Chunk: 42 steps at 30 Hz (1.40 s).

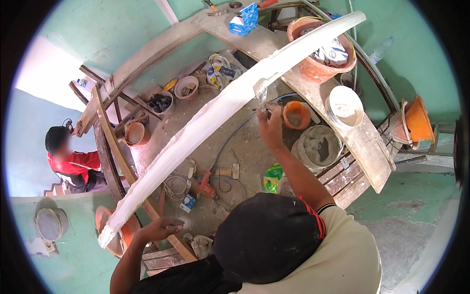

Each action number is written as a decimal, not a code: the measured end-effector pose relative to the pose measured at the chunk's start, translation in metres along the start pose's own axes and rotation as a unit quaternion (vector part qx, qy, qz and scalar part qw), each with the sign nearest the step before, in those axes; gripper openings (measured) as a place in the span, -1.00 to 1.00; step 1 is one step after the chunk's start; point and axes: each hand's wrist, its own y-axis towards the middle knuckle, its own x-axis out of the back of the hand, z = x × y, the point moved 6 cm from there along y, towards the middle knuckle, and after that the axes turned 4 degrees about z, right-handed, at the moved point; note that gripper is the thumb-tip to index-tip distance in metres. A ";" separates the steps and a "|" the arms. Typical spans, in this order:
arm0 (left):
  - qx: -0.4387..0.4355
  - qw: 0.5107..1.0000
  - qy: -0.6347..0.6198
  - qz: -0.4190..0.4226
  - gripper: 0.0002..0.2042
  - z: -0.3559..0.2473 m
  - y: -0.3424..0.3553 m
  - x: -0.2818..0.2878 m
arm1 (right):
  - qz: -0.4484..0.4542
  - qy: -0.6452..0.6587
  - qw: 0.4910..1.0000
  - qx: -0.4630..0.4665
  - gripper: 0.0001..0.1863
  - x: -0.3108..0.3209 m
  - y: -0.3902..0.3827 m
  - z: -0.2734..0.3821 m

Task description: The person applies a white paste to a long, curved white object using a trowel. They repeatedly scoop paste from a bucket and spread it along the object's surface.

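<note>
A long, curved white plaster moulding (196, 132) crosses the view from lower left to upper right. My right hand (270, 126) is beside its lower edge, fingers closed in a pinch. They hold a small tool with a shiny, blade-like end (262, 93), which overlaps a grey patch on the moulding; its handle is mostly covered by the fingers. My left hand (160, 229) is below the moulding's lower left part, apart from it. Its fingers are stretched out, with no held thing visible.
Planks (364, 157) run along the right, bearing a white bucket (345, 105) and a large orange tub (313, 68). On the floor are a red power tool (207, 185), cables and several buckets. A co-worker (73, 161) in red is at left. A black cap (269, 240) hides the lower middle.
</note>
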 end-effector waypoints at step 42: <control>0.016 0.999 0.005 -0.034 -0.58 -0.005 -0.006 -0.003 | 0.060 0.052 0.996 -0.026 -0.55 -0.059 -0.033 0.049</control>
